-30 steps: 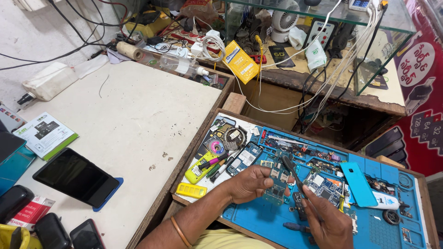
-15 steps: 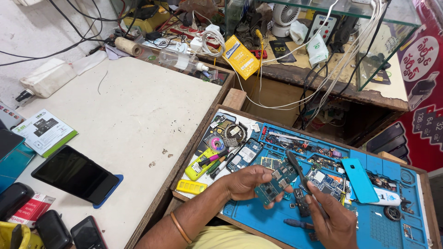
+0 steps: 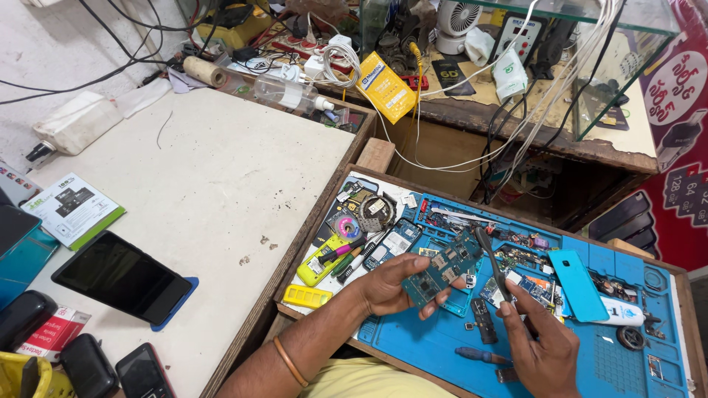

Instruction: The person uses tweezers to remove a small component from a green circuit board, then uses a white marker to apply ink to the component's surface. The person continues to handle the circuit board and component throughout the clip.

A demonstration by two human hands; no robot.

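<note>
Circuit board [image 3: 442,267] gripped in left hand [image 3: 387,284]; right hand [image 3: 542,346] pinches tweezers [image 3: 493,262] beside it.

A cramped repair stall in daylight: a pale, scuffed worktop [image 3: 221,177] with a wooden edge fills the left of the scene, backed by a rough whitewashed wall [image 3: 44,51] strung with black cables. To the right of the worktop sits a lower wooden tray-like bench [image 3: 369,158] lined with a blue mat [image 3: 619,368]. Beyond that bench, a worn wooden counter [image 3: 516,133] carries a glass display case [image 3: 627,51], from which white cords hang down. A red printed banner [image 3: 675,96] closes the far right, beside the counter. Light is even and soft, casting weak shadows.
</note>
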